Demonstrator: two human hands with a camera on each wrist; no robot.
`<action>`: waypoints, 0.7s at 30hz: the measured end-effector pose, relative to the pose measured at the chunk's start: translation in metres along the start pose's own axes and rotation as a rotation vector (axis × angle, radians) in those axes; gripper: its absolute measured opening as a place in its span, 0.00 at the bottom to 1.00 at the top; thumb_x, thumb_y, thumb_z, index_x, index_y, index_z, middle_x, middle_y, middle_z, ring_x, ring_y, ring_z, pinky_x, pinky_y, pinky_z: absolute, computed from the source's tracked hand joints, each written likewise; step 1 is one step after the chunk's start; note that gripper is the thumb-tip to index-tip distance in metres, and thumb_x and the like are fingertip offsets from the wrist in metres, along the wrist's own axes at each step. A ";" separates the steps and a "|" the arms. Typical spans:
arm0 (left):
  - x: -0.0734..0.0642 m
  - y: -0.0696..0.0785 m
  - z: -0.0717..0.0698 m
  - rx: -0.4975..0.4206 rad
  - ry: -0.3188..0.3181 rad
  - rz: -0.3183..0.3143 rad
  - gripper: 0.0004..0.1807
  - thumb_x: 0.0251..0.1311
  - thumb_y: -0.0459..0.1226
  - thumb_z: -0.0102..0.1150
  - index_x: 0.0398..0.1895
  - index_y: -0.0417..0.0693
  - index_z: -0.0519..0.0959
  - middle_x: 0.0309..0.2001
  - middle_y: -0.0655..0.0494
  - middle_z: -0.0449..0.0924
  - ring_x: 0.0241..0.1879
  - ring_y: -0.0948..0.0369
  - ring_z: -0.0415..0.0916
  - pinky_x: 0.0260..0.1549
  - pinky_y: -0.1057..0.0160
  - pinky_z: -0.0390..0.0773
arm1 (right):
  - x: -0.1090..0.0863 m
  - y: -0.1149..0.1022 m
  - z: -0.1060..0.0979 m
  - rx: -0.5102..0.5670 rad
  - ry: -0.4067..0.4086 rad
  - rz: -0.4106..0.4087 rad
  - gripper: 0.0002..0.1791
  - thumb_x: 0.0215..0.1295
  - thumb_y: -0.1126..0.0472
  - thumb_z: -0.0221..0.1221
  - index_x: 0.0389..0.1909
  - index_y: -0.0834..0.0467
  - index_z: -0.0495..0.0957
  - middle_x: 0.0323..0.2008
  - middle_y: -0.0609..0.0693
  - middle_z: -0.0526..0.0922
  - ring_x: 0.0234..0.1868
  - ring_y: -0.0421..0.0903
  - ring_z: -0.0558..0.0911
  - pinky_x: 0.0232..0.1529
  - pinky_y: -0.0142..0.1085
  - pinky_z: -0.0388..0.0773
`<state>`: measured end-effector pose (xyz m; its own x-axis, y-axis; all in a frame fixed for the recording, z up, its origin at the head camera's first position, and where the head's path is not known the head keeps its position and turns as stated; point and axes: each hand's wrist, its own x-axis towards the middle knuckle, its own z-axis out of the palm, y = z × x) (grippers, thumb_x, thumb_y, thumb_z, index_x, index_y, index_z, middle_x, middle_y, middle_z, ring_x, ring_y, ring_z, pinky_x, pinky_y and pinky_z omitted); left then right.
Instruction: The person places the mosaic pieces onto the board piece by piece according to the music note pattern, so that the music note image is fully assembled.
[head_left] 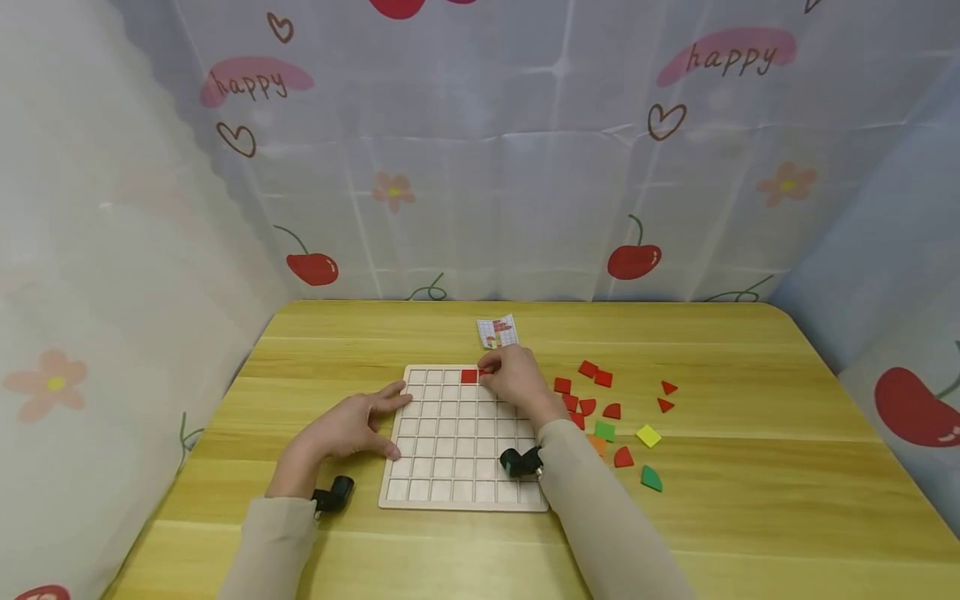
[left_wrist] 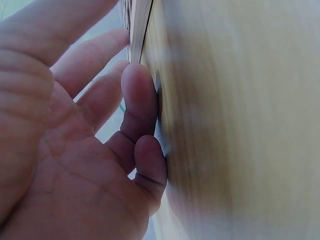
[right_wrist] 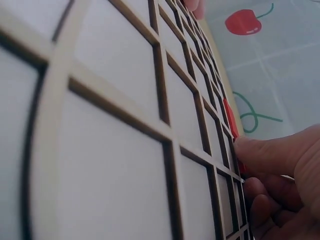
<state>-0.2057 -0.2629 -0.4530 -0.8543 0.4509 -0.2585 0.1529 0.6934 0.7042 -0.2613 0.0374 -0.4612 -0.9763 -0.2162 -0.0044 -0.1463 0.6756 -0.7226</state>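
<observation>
A pale wooden grid board (head_left: pixel 442 426) lies on the table. At its left edge is my left hand (head_left: pixel 348 425), thumb and fingers spread against the rim; the left wrist view shows the fingertips (left_wrist: pixel 137 82) right at the board's side. My right hand (head_left: pixel 519 379) reaches over the top row and pinches a red square tile (right_wrist: pixel 241 165) at a cell there, mostly covered by the fingers. Immediately left of it, another red square tile (head_left: pixel 468 377) sits in the top row.
Behind the board lies a small pattern card (head_left: pixel 498 332). Right of the board are scattered red squares (head_left: pixel 588 368), red quarter rounds (head_left: pixel 612 411), red triangles (head_left: pixel 669 387), a light green square (head_left: pixel 605 431), a yellow square (head_left: pixel 648 436), an orange piece (head_left: pixel 597 445) and a green quarter round (head_left: pixel 652 478).
</observation>
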 end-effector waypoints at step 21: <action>0.000 -0.002 0.000 0.026 0.001 0.010 0.52 0.45 0.45 0.82 0.77 0.53 0.68 0.83 0.54 0.52 0.22 0.63 0.59 0.28 0.67 0.65 | -0.020 -0.001 -0.046 0.027 -0.048 -0.044 0.17 0.68 0.63 0.66 0.57 0.59 0.85 0.52 0.54 0.87 0.49 0.50 0.81 0.52 0.44 0.81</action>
<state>-0.2062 -0.2639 -0.4543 -0.8532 0.4574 -0.2506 0.1746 0.7033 0.6891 -0.2491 0.0730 -0.4286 -0.9602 -0.2791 -0.0047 -0.1842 0.6459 -0.7409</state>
